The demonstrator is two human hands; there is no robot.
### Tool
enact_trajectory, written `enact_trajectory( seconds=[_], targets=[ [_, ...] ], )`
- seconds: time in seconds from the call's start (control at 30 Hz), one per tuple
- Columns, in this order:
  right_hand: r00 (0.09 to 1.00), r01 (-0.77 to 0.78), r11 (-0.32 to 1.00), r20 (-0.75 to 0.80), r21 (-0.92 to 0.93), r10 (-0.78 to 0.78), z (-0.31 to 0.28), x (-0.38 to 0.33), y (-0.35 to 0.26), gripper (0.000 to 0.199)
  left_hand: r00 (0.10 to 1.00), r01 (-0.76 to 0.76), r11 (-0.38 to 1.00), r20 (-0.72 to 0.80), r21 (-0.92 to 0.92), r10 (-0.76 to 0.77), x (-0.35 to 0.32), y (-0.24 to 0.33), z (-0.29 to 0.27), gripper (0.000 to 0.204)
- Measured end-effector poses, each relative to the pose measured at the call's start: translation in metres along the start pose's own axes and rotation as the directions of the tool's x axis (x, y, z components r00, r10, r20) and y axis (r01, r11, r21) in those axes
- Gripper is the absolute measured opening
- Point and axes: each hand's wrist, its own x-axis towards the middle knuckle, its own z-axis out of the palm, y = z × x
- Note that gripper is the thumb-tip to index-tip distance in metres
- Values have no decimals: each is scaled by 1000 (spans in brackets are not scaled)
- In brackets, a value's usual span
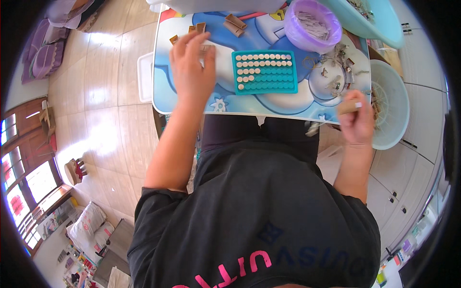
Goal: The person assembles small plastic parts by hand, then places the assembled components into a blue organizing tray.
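Observation:
My left hand (191, 65) reaches over the left part of the small blue cartoon-print table (168, 103), fingers spread above small brown wooden pieces (200, 28); whether it touches one is unclear. My right hand (356, 120) hovers at the table's right edge, closed on a small brown piece (346, 107) with a white tip. Between the hands lies a teal grid tray (264, 72); its upper rows hold round pale pegs, its lower cells are bare. Small metal clips (336, 67) lie scattered right of the tray.
A purple bowl (312, 24) with pale bits stands at the back right. A white basin (391, 103) sits beside the table on the right, a light blue tub (379, 21) behind it. White cabinets line the right; tiled floor lies to the left.

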Motion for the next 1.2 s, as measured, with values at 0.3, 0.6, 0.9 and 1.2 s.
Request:
enact_trajectory(
  seconds=[0.3,0.6,0.9,1.2],
  targets=[
    [670,325,946,-707,6,-226,-186,-44,-70,30,988,10,988,153,156,-34,23,-9,21,18],
    [523,206,974,-831,-91,-189,-214,-35,-40,32,937,-109,976,346,187,39,53,-8,40,24],
    [635,148,981,-748,-129,-194,-156,-22,-29,25,969,-168,972,-154,167,194,125,6,15,13],
    [732,105,927,-603,-360,-317,-86,-4,-28,20,983,-19,998,184,63,7,202,24,10,76]
  ],
)
